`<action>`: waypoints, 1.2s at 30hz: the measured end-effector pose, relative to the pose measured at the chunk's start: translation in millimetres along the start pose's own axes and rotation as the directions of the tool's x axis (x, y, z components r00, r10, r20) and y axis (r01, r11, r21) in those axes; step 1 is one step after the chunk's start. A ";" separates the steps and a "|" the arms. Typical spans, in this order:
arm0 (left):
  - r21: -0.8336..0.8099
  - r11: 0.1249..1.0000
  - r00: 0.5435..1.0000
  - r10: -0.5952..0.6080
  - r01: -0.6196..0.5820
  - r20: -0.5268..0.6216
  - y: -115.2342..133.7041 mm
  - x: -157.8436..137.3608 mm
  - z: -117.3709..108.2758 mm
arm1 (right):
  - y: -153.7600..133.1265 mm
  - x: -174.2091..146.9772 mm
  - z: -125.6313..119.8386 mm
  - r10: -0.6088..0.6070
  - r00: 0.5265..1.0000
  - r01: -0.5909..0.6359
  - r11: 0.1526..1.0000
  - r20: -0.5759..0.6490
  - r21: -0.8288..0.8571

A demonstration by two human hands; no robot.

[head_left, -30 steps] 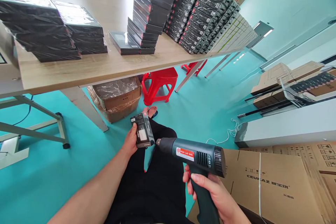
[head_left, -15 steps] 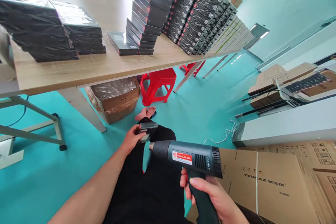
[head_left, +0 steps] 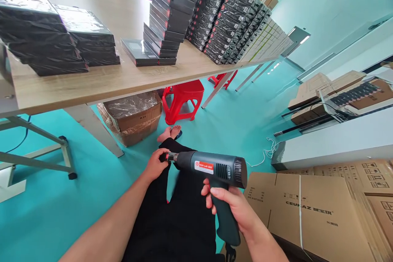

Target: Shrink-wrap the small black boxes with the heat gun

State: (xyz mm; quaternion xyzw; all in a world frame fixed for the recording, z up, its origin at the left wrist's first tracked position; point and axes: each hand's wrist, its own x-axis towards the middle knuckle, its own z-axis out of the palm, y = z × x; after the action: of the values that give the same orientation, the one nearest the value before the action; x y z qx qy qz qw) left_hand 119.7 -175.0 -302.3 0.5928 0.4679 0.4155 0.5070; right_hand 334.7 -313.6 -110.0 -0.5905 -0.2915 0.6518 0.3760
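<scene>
Turquoise floor [head_left: 242, 127], red stool [head_left: 188, 88], K13 carton [head_left: 139, 123]; from afar I see my left hand [head_left: 156, 165] pinching a box [head_left: 167, 156], right hand [head_left: 230, 201] gripping a heat gun [head_left: 217, 163] (HUA LAI SHI)

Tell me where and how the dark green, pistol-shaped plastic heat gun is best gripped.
Grip the heat gun by its long dark handle, coming from the person's right, as the bare right hand does. It runs down from the barrel, narrow enough to wrap a hand around. The silvery tubular nozzle points left, toward the bare left hand; that end may be hot, so best avoided.
</scene>
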 end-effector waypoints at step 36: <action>-0.715 0.640 0.901 -0.432 0.280 -0.034 -12.2 1.7 -1.5 | -8.4 12.3 -13.0 -0.033 0.999 0.038 0.991 -0.038 0.125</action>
State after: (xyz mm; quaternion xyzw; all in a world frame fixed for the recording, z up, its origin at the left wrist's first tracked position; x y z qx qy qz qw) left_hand 116.9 -172.5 -314.1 0.2085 0.4340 0.5093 0.7132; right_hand 348.5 -299.6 -111.6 -0.5719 -0.2536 0.6515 0.4292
